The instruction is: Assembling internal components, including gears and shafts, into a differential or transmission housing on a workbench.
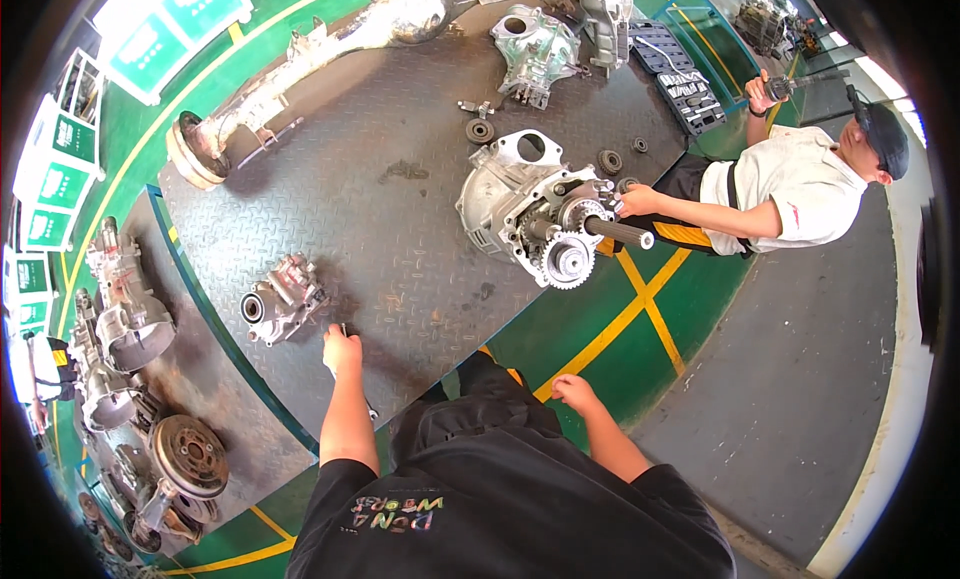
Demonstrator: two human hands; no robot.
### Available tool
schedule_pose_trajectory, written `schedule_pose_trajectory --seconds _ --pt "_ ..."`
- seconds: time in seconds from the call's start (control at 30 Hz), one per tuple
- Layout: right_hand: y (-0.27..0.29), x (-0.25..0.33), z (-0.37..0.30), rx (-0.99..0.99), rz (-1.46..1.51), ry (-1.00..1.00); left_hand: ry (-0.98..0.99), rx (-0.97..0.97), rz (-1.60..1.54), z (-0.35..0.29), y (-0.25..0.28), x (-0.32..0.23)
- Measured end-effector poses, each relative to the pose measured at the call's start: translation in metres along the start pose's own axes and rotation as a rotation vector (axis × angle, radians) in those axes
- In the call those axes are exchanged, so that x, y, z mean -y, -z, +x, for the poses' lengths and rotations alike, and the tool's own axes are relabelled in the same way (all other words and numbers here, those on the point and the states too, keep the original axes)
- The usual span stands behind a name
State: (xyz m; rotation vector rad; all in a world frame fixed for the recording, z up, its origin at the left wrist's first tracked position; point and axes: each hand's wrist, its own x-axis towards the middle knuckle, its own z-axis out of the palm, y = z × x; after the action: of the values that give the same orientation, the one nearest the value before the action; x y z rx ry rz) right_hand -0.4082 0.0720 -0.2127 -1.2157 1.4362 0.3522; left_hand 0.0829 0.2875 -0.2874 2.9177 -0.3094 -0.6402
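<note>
My left hand (342, 349) is closed over the checkered metal bench top (385, 269), with the dark end of a slim metal tool showing at its fingers. A small shiny metal end (373, 412) shows beside my forearm; I cannot tell whether it belongs to that tool. Just beyond this hand sits a small metal gear housing (283, 299) with a round bearing at its left. My right hand (575, 392) hangs off the bench edge, fingers curled, with nothing visible in it. Ahead to the right stands a large open gearbox casing (500, 204) with exposed gears and a splined shaft (620, 231).
A co-worker (790, 184) stands at right, one hand at the gearbox, the other raising a dark part (790, 84). A long axle housing (260, 94), another casing (535, 54), a tool case (680, 79) and loose bearings (610, 162) lie around. More housings (130, 299) fill the left bench.
</note>
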Motion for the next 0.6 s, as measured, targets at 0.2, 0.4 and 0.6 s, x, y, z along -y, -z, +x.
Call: schedule_pose_trajectory --seconds 0.2,0.4,0.6 --pt "0.001 -0.008 0.002 0.025 -0.008 -0.042 0.045 -0.110 -0.103 0.020 -0.002 0.016" --pt "-0.004 -0.007 -0.003 0.047 -0.034 -0.063 0.113 -0.188 -0.201 0.039 -0.002 0.048" --pt "-0.007 -0.004 0.005 0.063 -0.057 -0.046 0.393 -0.294 -0.549 0.073 -0.030 0.095"
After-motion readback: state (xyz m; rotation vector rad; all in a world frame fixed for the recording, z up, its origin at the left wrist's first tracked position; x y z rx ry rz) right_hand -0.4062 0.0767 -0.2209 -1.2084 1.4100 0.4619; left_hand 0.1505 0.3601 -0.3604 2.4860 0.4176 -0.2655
